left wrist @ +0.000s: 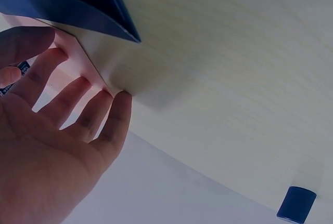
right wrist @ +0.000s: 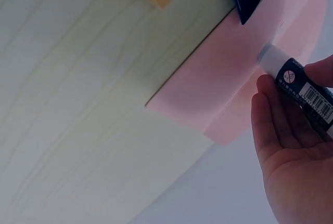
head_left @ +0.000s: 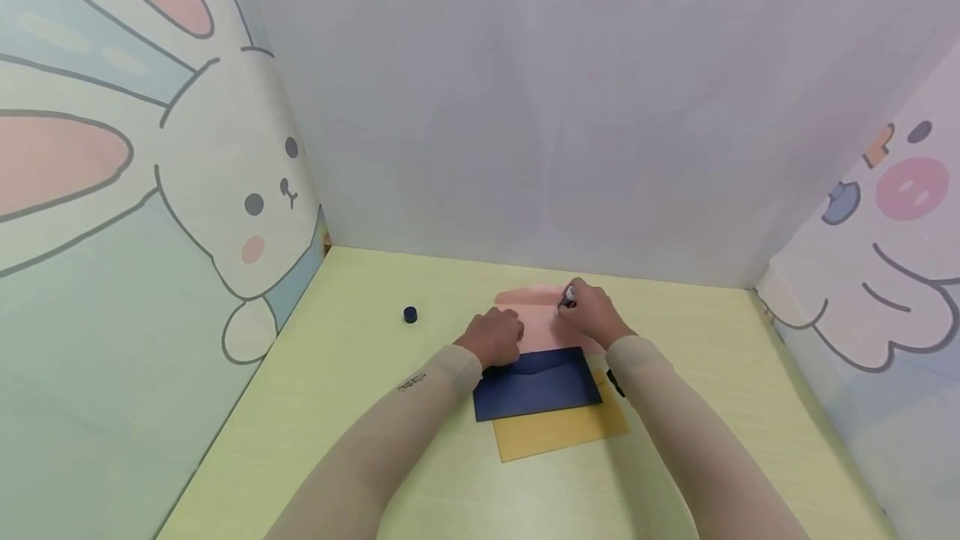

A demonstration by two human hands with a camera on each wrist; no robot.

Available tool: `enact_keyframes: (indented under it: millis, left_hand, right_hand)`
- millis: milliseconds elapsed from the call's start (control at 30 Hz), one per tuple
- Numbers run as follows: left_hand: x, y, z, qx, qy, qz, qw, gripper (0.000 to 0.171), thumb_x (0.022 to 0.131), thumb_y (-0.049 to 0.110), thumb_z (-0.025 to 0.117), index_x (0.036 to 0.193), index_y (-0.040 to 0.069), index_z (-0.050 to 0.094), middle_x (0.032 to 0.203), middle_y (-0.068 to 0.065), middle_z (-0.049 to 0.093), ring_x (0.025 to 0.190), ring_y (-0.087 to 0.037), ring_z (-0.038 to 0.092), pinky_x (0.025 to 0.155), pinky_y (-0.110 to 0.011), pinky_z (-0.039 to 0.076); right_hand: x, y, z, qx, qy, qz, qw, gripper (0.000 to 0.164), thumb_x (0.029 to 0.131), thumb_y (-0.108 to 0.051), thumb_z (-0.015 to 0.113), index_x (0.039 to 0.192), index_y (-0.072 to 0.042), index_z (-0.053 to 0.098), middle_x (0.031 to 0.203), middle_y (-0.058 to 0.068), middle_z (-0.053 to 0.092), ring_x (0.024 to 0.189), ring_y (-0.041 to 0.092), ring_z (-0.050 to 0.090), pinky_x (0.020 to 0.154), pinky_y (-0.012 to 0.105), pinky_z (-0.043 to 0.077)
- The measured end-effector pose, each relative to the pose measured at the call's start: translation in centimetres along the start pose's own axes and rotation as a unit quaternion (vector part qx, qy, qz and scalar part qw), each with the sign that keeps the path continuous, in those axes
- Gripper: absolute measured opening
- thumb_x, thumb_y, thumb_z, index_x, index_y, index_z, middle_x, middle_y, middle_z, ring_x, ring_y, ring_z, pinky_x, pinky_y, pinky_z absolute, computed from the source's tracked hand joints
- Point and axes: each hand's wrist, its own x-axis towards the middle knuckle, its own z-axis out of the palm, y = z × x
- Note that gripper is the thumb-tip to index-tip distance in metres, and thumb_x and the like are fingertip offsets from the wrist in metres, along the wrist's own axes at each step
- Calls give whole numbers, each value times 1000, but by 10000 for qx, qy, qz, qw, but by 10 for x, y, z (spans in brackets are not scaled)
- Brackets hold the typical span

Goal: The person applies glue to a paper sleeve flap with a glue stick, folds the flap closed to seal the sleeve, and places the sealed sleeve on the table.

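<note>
A pink envelope (head_left: 540, 325) lies on the table with its flap spread toward the back wall. My right hand (head_left: 592, 311) grips a glue stick (right wrist: 307, 91), which has a dark blue label and a white end. That uncapped end is down on the pink paper near the flap fold. With fingertips on the envelope's left edge, my left hand (left wrist: 67, 125) rests there, fingers spread and slightly bent. A navy envelope (head_left: 536, 390) overlaps the pink one's near side, in front of the left hand.
A yellow envelope (head_left: 555, 433) lies partly under the navy one, nearest to me. The dark blue glue cap (head_left: 410, 315) stands on the table (head_left: 337, 373) left of the left hand. A grey wall (head_left: 540, 107) rises behind, and painted side walls flank the table.
</note>
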Motion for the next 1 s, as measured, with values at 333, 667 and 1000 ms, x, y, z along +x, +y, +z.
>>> enact_keyframes:
  millis: [333,667,1000]
  left_hand:
    - [-3,1,-4,-29,14,23,10000,20,113,23,67,123,21,84,126,3,74,111,-23,61,100,-46,61]
    - [-5,0,-5,-87,47,31,9999,17,113,22,68,119,20,84,123,3,74,106,-22,60,98,-46,60]
    - [-2,-1,-2,-101,58,28,9999,18,113,22,67,118,20,85,121,3,74,105,-22,60,98,-45,60]
  right_hand:
    - [4,19,-3,213,-65,-153,9996,24,108,-20,72,125,-5,64,118,21,76,102,34,73,93,52,62]
    - [-4,12,-7,99,-79,113,9999,23,110,-16,70,128,-4,63,122,22,76,105,34,74,94,52,62]
    - [-4,18,-6,167,9,110,9998,24,109,-17,69,128,-3,63,121,22,74,102,34,72,91,51,60]
